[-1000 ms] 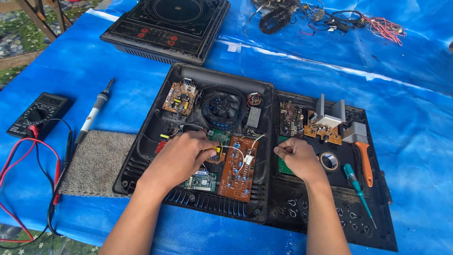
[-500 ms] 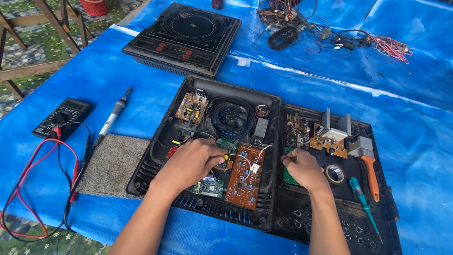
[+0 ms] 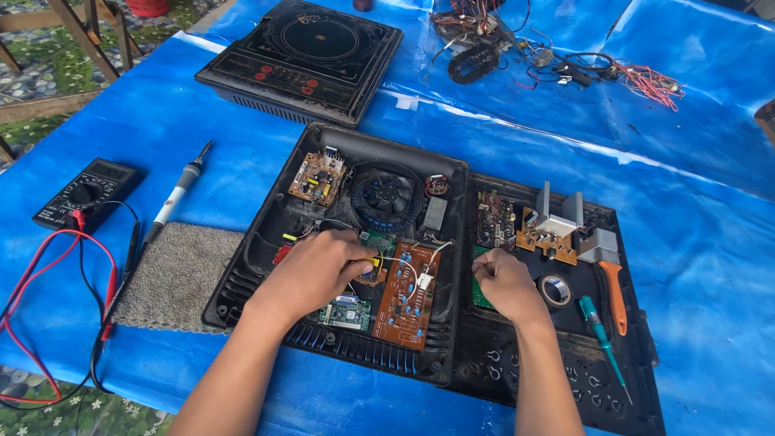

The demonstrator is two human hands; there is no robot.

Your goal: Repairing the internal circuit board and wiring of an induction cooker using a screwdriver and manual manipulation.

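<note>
Both hands have barely shifted; only the view has drifted.
Left hand [image 3: 316, 270] pinches a yellow-tipped part [image 3: 374, 262] beside the brown circuit board [image 3: 408, 295]; right hand [image 3: 500, 281] is fisted, contents hidden. Board looks light, stiff, fragile: hold its edges.

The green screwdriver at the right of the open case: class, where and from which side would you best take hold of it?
Probably by its green handle, the thicker far end. The green screwdriver lies flat with its thin shaft toward the near edge. Come from above or the right, since the tape roll lies left and the right hand beyond it.
</note>
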